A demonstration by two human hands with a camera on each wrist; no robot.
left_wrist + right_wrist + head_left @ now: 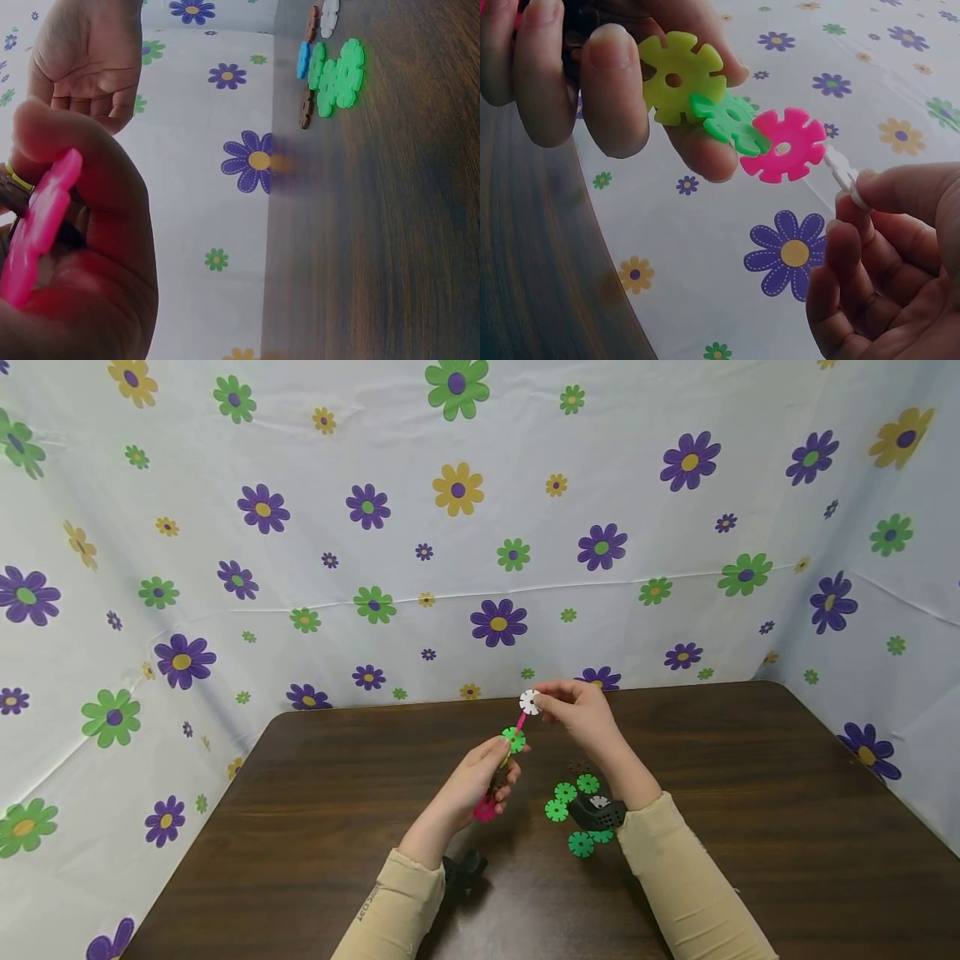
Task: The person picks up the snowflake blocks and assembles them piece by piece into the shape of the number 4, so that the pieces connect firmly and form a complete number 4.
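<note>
My left hand [474,775] grips a chain of notched interlocking plastic discs above the table. In the right wrist view, a yellow disc [694,64], a green disc [737,129] and a pink disc [802,144] run out past the fingers. Another pink disc [39,217] shows at the palm end, with dark brown pieces partly hidden by the fingers. My right hand [585,717] pinches a white disc [841,171] between thumb and fingers. That disc meets the pink one's edge, roughly crosswise; how deep it is slotted I cannot tell.
On the brown table [315,810], loose green discs [557,811] lie below my right forearm. The left wrist view also shows brown, blue [303,60] and white ones there. A flower-printed cloth [405,635] hangs behind the table. Black wrist cameras [465,870] sit under both wrists.
</note>
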